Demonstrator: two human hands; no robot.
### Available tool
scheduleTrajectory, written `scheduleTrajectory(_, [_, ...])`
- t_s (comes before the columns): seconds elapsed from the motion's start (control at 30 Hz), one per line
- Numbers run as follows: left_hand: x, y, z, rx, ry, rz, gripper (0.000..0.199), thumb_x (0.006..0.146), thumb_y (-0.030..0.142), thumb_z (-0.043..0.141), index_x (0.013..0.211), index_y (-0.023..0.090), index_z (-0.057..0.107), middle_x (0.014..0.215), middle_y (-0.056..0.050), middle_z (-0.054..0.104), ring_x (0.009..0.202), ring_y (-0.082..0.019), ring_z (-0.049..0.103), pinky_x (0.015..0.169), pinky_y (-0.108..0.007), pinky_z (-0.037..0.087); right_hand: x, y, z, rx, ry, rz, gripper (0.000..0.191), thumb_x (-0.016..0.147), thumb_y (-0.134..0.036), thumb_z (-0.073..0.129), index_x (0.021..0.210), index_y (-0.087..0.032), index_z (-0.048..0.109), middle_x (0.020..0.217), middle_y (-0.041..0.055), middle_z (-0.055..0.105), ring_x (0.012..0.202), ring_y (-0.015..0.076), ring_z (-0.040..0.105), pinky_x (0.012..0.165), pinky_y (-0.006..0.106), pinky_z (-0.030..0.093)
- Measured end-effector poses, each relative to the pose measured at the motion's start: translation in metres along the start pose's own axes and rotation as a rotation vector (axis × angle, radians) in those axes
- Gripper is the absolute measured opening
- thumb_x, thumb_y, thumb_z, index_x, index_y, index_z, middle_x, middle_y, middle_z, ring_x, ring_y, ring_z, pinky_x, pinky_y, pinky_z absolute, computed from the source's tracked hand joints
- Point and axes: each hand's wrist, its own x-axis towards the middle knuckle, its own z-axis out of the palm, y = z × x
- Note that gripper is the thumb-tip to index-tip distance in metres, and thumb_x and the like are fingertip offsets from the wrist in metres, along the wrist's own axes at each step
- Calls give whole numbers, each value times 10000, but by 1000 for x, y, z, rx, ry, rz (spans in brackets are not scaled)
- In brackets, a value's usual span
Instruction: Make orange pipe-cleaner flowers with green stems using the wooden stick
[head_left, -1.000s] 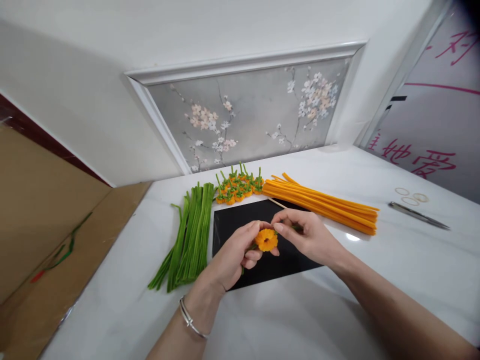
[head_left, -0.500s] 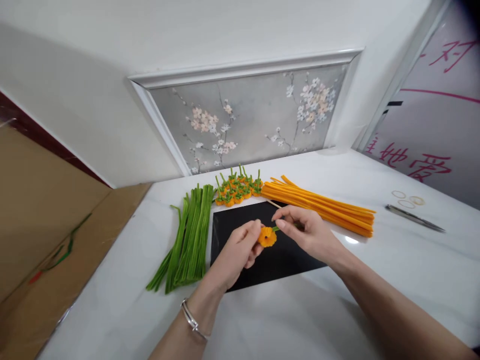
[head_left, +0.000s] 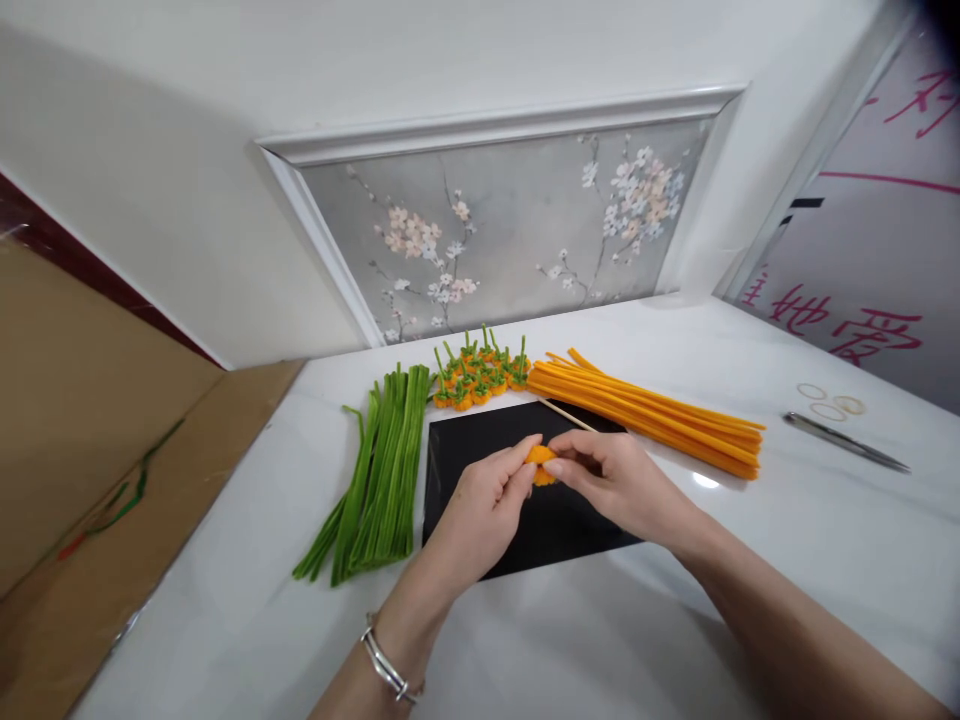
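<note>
A small orange flower (head_left: 541,456) is pinched between both hands above the black mat (head_left: 465,450). My left hand (head_left: 487,500) grips its left side, and my right hand (head_left: 611,480) closes on its right edge with thumb and fingers. The green stem seen before is hidden now. Behind the mat stand several orange pieces with green tops and upright stems (head_left: 480,375). Green fuzzy stems (head_left: 386,470) lie in a bundle to the left. A bundle of orange fuzzy stems (head_left: 652,410) lies at the back right. A thin pale stick (head_left: 566,414) rests on the mat, partly behind my right hand.
On the right of the white table (head_left: 787,560) are tweezers (head_left: 847,441) and several thin rings (head_left: 827,411). Cardboard (head_left: 187,480) borders the table at the left. A wall with a framed floral panel (head_left: 517,230) rises behind.
My right hand has moved from the green stem onto the orange flower. The flower has tilted, its round face no longer showing. More of the pale stick shows. The view has shifted slightly.
</note>
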Motion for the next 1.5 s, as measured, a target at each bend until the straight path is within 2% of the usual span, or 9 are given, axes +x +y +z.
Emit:
scheduleTrajectory(0.17, [-1,-1,2,-77,23,29,551,860,263,592,1394,214,464,1130,-73,655,962,-182,627,761,-263,526,0,-2,1,289,-6,140,238,877,-384,585,796,-167,638,692,-6,593,590,98,470,529,225,338])
scheduleTrajectory(0.43, [1,-2,4,8,234,285,241,821,172,657,1059,179,695,808,-26,672,641,-112,580,589,-219,485,1,-4,0,755,-60,334,315,788,-443,710,784,-138,632,639,-36,508,457,26,259,431,230,134])
scheduleTrajectory(0.6, [-2,1,4,-73,238,255,256,830,168,642,1080,192,689,850,-26,677,703,-119,610,631,-217,505,-1,-4,-1,789,-62,300,312,783,-443,716,792,-142,637,643,-29,529,453,28,266,427,226,152])
scheduleTrajectory(0.73, [-3,2,4,-285,142,73,455,792,222,695,1236,219,594,1005,-47,688,845,-163,661,727,-253,547,-2,-5,-1,614,28,196,286,793,-443,699,847,-164,664,694,-11,586,524,66,417,467,212,313])
scheduleTrajectory(0.87, [-1,4,1,-266,194,82,184,828,227,656,1005,191,692,927,-34,707,824,-155,657,737,-245,536,-2,-6,0,449,148,52,225,801,-386,689,882,-176,672,741,11,653,629,126,562,553,244,451])
scheduleTrajectory(1.03, [-2,4,-2,-104,287,227,133,846,172,622,939,203,712,851,-25,711,753,-142,647,688,-238,524,-3,-3,3,144,289,-255,78,861,-229,630,917,-210,680,807,36,673,703,155,619,605,268,513])
scheduleTrajectory(1.2, [-9,6,0,-160,329,227,329,810,134,636,1121,233,592,892,-9,689,749,-119,652,685,-206,533,-5,-1,3,-109,435,-609,235,853,-40,571,943,-226,685,869,59,687,757,161,662,651,272,546])
scheduleTrajectory(1.4, [-15,14,-4,-398,97,120,344,850,216,620,1178,245,518,959,-30,680,821,-137,644,675,-200,517,-3,3,3,-230,530,-736,278,830,-19,562,946,-247,671,842,50,698,693,155,659,618,293,512])
scheduleTrajectory(1.5, [-12,14,-7,-422,130,134,208,855,266,631,1053,207,611,908,-42,697,801,-151,650,672,-216,518,-3,4,4,-181,513,-730,300,824,-41,597,1041,-248,610,847,54,699,699,169,661,616,307,507])
